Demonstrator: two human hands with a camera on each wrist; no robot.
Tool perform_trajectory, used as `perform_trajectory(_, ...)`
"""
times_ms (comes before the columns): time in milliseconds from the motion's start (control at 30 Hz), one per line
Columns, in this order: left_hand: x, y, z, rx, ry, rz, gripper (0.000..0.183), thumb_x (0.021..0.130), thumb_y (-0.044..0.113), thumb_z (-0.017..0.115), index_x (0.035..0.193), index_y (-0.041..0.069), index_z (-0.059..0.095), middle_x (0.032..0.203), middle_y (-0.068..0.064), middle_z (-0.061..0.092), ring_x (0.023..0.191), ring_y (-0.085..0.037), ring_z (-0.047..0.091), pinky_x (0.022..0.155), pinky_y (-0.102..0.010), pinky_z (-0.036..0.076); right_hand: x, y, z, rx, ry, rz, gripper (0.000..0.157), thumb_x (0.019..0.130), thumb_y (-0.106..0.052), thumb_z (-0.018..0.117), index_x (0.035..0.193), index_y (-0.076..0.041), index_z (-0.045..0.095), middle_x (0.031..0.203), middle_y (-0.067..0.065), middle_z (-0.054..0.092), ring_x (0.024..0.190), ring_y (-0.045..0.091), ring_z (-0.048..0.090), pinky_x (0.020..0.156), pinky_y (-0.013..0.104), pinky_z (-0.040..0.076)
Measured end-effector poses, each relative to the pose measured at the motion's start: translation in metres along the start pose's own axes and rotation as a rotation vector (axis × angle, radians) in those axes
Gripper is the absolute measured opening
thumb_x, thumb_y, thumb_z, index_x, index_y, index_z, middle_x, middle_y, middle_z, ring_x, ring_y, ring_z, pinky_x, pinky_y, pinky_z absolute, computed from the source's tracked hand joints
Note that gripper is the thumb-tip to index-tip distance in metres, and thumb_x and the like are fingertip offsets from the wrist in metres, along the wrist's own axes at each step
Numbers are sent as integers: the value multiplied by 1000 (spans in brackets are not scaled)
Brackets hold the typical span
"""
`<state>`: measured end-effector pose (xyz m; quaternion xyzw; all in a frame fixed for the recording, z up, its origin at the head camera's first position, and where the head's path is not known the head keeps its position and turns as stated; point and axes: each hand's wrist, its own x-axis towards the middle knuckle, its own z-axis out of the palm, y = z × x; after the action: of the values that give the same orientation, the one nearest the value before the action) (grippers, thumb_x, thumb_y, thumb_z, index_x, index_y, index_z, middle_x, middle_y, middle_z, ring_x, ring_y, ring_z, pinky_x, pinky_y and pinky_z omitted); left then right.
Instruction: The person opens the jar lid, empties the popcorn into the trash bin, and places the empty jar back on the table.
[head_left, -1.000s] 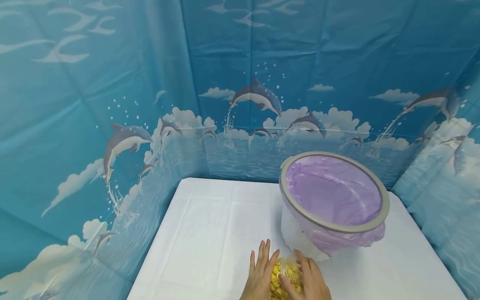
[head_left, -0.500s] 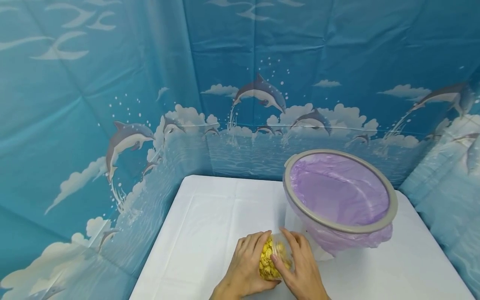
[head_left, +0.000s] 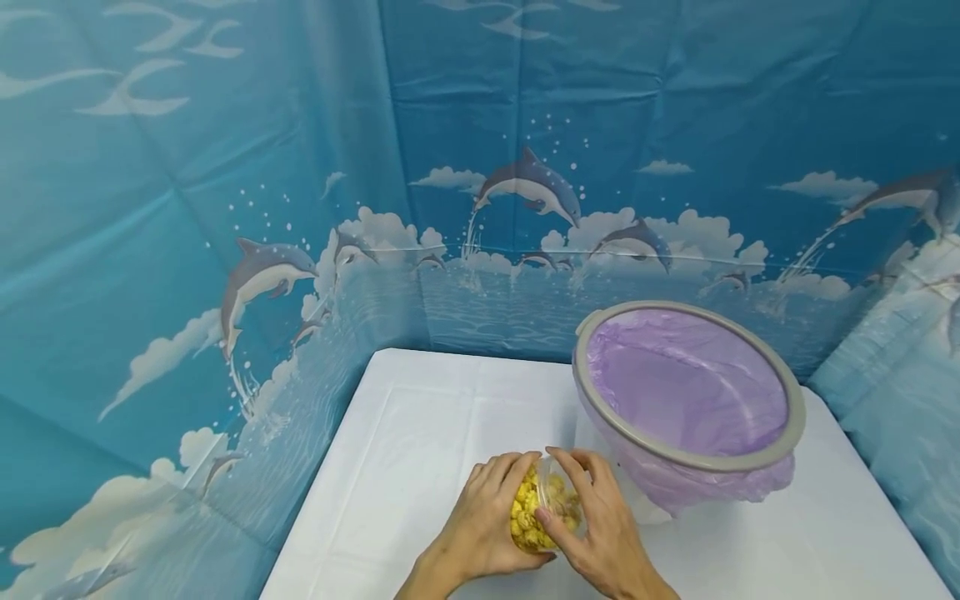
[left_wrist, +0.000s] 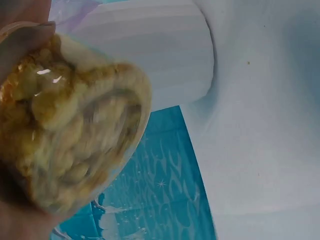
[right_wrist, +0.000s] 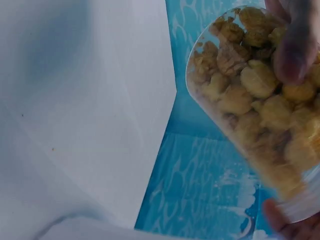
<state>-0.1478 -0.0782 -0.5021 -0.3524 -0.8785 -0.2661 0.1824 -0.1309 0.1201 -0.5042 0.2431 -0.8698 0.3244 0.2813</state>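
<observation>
Both hands hold a clear plastic jar of yellow popcorn [head_left: 525,517] near the front of the table. My left hand [head_left: 480,521] curls round the jar's body from the left. My right hand [head_left: 603,521] grips the lid end, its thumb across the front and its fingers over the top. The jar lies tilted, lid end toward the right. In the left wrist view the jar's round base [left_wrist: 92,137] faces the camera, slightly blurred. In the right wrist view popcorn [right_wrist: 260,110] shows through the clear wall, and the clear lid end [right_wrist: 305,200] is at lower right.
A white bin [head_left: 600,433] with a grey rim ring [head_left: 797,408] stands just right of the hands, lined with a purple bag [head_left: 675,392]. The white-covered table [head_left: 420,433] meets blue dolphin-print curtains [head_left: 480,300] at its back and sides.
The jar has come up from the table's front edge and tipped over, lid end rightward. My left hand's spread fingers have wrapped round its body. The head view has shifted slightly.
</observation>
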Motion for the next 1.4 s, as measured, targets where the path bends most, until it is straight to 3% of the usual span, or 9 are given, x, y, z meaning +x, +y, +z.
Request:
perform_trajectory(167,-6,-12,-10,-420,-246,-71,109,68,43,97,157,24,37,141,6,60,115,-2,63,95,-21,56,0,2,-9,3,-98,-157,73,81,-42,82,146,-23,58,128,-2,57,108,10,55,77,37,57)
perform_trajectory(300,-10,-22,-18,-530,-351,-112,106,71,40,96,157,30,35,143,9,57,118,0,60,97,-22,55,4,0,-18,49,-241,-223,80,85,-49,80,154,-23,49,149,-3,50,124,13,56,84,42,59)
perform_trajectory(400,-11,-24,-19,-438,-309,-130,108,71,46,94,158,28,33,144,8,55,121,-3,58,99,-28,55,5,-3,-23,51,-298,-189,91,84,-50,81,160,-20,39,162,1,38,135,21,53,88,51,59)
perform_trajectory(533,-10,-16,-14,-165,-135,-158,109,69,57,92,156,20,37,138,4,57,119,-9,58,94,-34,54,7,-14,-19,-5,-261,-41,96,86,-44,80,164,-24,29,166,9,33,138,33,51,87,60,58)
perform_trajectory(700,-9,-2,0,78,69,-183,117,56,53,98,151,10,45,130,-2,59,115,-15,59,88,-35,53,14,-34,-5,-54,-183,235,76,99,-42,66,164,-33,28,149,18,52,128,39,57,84,60,57)
perform_trajectory(867,-10,5,6,146,105,-180,120,52,52,100,150,8,46,128,-4,58,111,-16,58,88,-35,53,19,-39,0,-61,-158,327,59,103,-42,60,158,-32,43,132,10,61,117,30,59,77,46,55)
perform_trajectory(1000,-8,1,-4,64,26,-186,119,53,53,100,150,10,46,129,-1,59,112,-13,58,87,-31,53,20,-31,-1,-40,-149,219,59,99,-36,68,154,-33,49,128,8,60,115,26,58,78,45,55)
perform_trajectory(1167,-4,-11,-25,-102,-158,-195,116,61,54,96,155,17,40,135,5,58,115,-8,57,91,-32,53,18,-18,-6,22,-179,54,71,92,-32,77,156,-35,45,138,3,55,123,21,55,84,47,56)
perform_trajectory(1400,3,-24,-49,-321,-350,-167,108,67,47,95,155,26,37,144,8,54,121,-4,55,104,-34,53,18,-9,-16,103,-259,-100,78,89,-35,81,157,-25,45,154,4,43,133,20,49,90,40,58)
